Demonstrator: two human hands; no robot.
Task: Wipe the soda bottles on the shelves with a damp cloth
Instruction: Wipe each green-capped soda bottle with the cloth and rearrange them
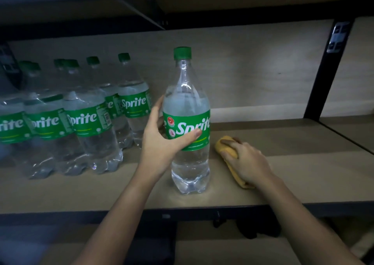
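A clear Sprite bottle with a green cap and green label stands upright near the front of the shelf board. My left hand grips it around the label, thumb across the front. To its right, my right hand holds a yellow cloth that lies on the shelf, a little apart from the bottle. Several more Sprite bottles stand in rows at the left, some wrapped in plastic film.
A black metal upright stands at the right rear, with another shelf bay beyond it. The upper shelf's dark beam runs overhead. Below the front edge lies a lower shelf with a dark object.
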